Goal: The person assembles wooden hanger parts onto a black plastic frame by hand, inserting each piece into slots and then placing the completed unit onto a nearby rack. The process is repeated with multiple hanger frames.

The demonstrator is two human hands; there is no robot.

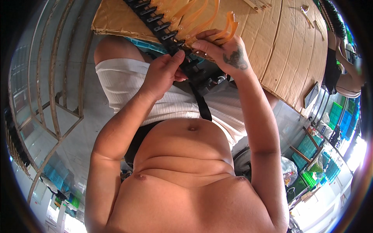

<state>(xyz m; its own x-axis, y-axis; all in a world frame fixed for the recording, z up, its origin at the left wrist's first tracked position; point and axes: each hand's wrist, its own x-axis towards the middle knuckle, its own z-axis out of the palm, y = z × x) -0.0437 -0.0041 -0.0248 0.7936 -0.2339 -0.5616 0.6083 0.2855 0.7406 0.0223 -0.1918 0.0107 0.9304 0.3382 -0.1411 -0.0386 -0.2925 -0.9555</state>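
A long black bar point(193, 70) with a row of black clips point(168, 36) runs slantwise from the top of the view to above my lap. Several translucent orange strips point(194, 16) hang from the clips at its far part. My left hand point(164, 72) grips the bar's left side, thumb on top beside a clip and fingers curled under. Over the bar's right side, my right hand point(227, 52) pinches an orange strip point(232, 28) close to a clip. The strip's looped end sticks up past the fingers. My fingertips partly hide where strip and clip meet.
A cardboard-covered table point(279, 42) lies ahead, with thin sticks point(256, 4) at its far edge. A dark flat device point(311, 95) sits at its right corner. Metal rails point(58, 77) stand on the left. Green and blue crates point(307, 153) and another person point(347, 73) are at right.
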